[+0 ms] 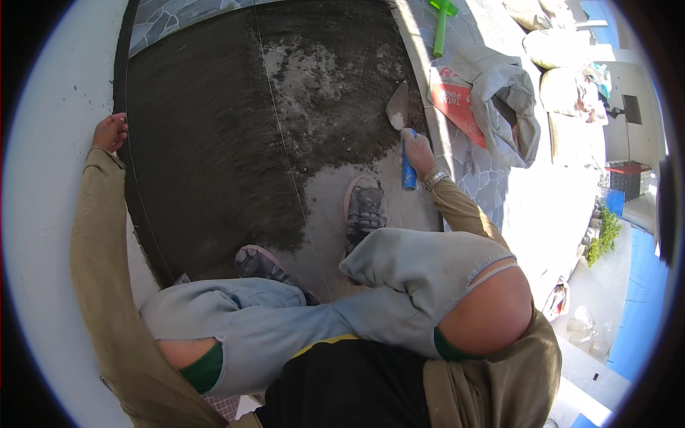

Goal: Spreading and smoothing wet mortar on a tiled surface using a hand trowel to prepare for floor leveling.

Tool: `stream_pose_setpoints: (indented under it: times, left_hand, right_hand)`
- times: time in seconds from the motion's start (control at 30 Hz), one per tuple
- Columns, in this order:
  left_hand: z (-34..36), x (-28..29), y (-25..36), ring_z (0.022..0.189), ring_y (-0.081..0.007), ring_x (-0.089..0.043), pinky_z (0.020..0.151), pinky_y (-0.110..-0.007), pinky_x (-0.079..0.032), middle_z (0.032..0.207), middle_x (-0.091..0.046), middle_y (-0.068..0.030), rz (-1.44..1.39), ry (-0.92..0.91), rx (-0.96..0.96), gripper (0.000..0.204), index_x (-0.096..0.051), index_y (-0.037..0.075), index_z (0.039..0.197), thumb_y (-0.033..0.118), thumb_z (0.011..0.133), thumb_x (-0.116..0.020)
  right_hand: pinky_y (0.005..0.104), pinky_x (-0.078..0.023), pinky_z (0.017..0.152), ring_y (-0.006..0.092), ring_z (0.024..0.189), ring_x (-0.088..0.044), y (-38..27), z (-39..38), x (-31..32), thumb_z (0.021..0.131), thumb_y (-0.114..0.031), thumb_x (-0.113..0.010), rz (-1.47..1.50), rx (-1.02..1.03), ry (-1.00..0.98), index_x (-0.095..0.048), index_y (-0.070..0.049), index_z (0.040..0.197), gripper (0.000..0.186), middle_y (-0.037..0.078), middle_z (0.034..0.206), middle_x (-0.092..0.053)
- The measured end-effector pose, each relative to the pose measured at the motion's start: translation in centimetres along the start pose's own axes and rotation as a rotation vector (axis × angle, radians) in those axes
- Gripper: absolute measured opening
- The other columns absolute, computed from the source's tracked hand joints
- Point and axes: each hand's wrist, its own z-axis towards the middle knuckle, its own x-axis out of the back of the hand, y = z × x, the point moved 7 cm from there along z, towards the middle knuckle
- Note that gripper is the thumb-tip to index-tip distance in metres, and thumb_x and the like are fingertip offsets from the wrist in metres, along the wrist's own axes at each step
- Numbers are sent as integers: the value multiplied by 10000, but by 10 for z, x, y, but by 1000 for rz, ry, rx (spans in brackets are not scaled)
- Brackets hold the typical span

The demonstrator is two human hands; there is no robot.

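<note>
My right hand [419, 153] grips the blue handle [408, 171] of a pointed trowel [397, 107]. Its blade, with pale mortar on it, points away from me over the right side of the dark wet mortar bed [207, 143]. My left hand [110, 132] is at the foot of the white wall on the left, fingers curled beside a thin string [145, 207]. Whether the fingers pinch that string cannot be made out. A second string [282, 135] runs lengthwise over the middle of the mortar.
My shoes [364, 207] rest on bare grey floor at the mortar's near edge. Along the right lie stone-pattern paving [467, 185], an opened white-and-red sack [499, 107] and a green-handled tool [440, 32]. Several filled sacks [560, 48] stand farther right. The white wall [53, 214] bounds the left.
</note>
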Motion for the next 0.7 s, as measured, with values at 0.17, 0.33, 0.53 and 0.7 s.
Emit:
stream_pose_setpoints:
  times: [0.17,0.33,0.53,0.7]
  left_hand:
    - [-11,-3,7,654,-40,-566,567,-251,-413,873,-654,86,-3,-8,28,255,-678,244,1237,264,988,-628]
    - [-19,-17,30,660,-43,-554,584,-267,-408,856,-638,85,20,-13,-8,232,-684,243,1216,260,994,-619]
    - [-40,-1,31,663,-45,-540,645,-298,-430,861,-637,88,79,33,24,194,-698,243,1173,272,1011,-595]
    - [-57,11,26,681,-54,-549,669,-305,-446,856,-631,94,81,40,57,205,-689,240,1183,264,1010,-581]
  right_hand:
    - [384,-512,563,176,645,-640,-51,-34,-49,1004,-391,-548,186,-27,-398,-626,-20,931,386,62,698,-588]
    - [492,-538,772,430,862,-687,-107,-39,-69,975,-384,-612,-350,515,-383,-602,-15,1068,381,265,881,-682]
    - [536,-527,851,441,998,-685,-119,-28,-24,952,-351,-645,-674,612,-263,-605,-74,1147,341,227,1001,-709]
    - [551,-533,861,437,983,-689,-146,4,-27,946,-346,-649,-829,862,-279,-608,-80,1170,350,214,1030,-720]
